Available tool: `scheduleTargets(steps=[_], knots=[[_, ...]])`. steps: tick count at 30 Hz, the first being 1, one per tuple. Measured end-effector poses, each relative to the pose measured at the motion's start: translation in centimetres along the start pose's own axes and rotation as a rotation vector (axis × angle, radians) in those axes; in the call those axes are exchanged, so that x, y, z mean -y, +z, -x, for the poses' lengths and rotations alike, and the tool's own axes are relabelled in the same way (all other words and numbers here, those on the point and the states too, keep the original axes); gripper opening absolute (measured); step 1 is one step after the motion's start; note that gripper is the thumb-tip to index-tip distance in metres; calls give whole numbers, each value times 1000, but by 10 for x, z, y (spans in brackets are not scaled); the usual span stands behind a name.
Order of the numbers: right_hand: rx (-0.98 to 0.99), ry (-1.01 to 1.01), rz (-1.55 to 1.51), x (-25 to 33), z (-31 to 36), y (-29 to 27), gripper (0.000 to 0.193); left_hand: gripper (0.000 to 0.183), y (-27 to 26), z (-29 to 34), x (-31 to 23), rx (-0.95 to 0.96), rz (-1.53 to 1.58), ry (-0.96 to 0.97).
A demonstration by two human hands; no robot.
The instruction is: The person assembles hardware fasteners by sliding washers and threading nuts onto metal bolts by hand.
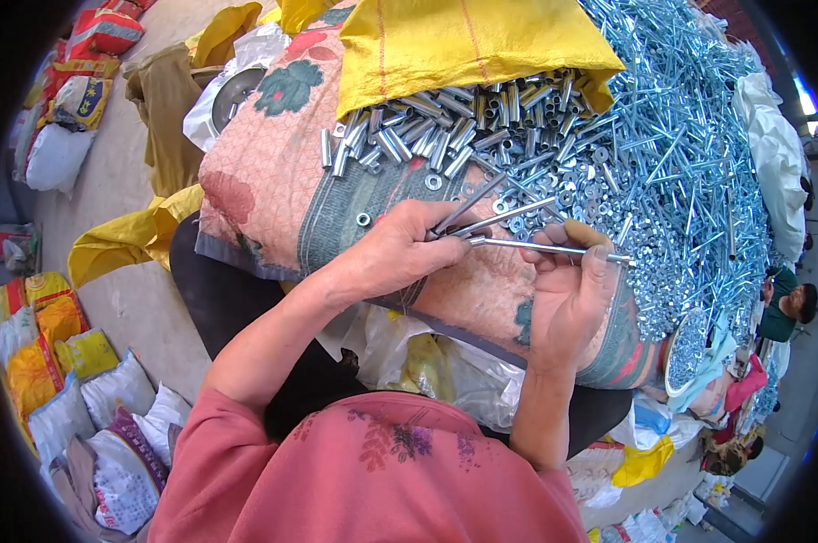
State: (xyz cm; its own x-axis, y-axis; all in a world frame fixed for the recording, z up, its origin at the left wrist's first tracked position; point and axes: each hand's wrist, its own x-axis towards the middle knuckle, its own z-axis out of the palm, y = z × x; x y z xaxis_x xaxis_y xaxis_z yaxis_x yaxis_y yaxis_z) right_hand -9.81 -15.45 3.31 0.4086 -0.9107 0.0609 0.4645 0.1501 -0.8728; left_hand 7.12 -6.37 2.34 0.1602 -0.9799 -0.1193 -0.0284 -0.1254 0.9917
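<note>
My left hand (386,253) is closed around the ends of several long thin metal bolts (516,213), which fan out to the right between thumb and fingers. One of these, a long bolt (545,246), reaches across to my right hand (567,303). The thumb and fingers of that hand pinch it near its far end, where a small nut-like piece (626,261) shows. Just beyond my hands, short shiny metal tubes (440,136) spill from a yellow woven sack (481,41). Loose washers (567,195) lie close to my right fingers. A flowered cloth (291,195) is spread beneath.
A big heap of long bolts (689,145) rises at the right, with small nuts (658,281) at its near side. A white-rimmed bowl (685,353) of small metal parts stands there. Filled bags (119,389) line the left floor. Another person (789,303) is at far right.
</note>
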Motion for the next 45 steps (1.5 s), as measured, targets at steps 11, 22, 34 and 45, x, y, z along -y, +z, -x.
scheduleTargets(steps=[11, 22, 34, 45], knots=[[258, 20, 219, -21, 19, 7, 32, 20, -1, 2, 4, -31, 1032, -119], [482, -484, 1054, -28, 9, 26, 73, 26, 34, -5, 8, -146, 1240, -253], [296, -636, 1755, -16, -60, 4, 14, 11, 10, -57, 4, -500, -1031, 109], [-24, -381, 951, 28, -67, -4, 9, 15, -7, -28, -14, -250, -106, 78]])
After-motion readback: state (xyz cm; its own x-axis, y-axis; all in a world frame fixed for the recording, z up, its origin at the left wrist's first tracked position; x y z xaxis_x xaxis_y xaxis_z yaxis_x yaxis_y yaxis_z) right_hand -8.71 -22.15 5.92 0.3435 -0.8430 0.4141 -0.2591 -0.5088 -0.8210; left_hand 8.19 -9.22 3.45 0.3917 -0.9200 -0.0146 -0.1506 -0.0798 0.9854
